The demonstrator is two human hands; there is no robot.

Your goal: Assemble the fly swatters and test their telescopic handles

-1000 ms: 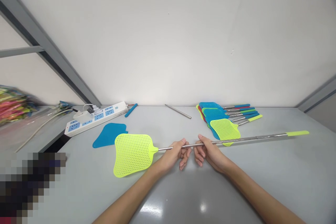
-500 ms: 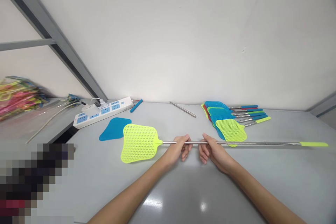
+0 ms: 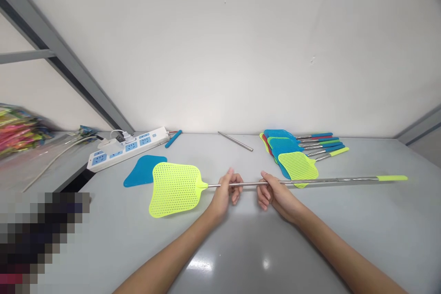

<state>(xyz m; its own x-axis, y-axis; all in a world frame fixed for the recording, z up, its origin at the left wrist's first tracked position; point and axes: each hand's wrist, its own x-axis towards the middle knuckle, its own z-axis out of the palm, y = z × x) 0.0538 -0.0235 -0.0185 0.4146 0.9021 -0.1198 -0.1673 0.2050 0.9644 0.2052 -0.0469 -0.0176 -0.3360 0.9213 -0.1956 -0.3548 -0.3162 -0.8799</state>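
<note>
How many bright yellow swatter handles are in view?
2: one handle at the right end of the held swatter, another handle at the pile's front; more may be hidden there.

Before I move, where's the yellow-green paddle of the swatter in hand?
In the head view, the yellow-green paddle is left of centre, to the left of the left hand, partly hiding the right side of the flat blue piece.

The swatter (image 3: 248, 183) bars the table (image 3: 372, 220) almost side to side. Between left hand (image 3: 224, 195) and right hand (image 3: 275, 193), it alone blocks the way back. Behind, the stack (image 3: 287, 148) obstructs the right, the strip (image 3: 129, 148) the left; a loose rod (image 3: 235, 141) crosses the gap between. Near right lies open.
</note>
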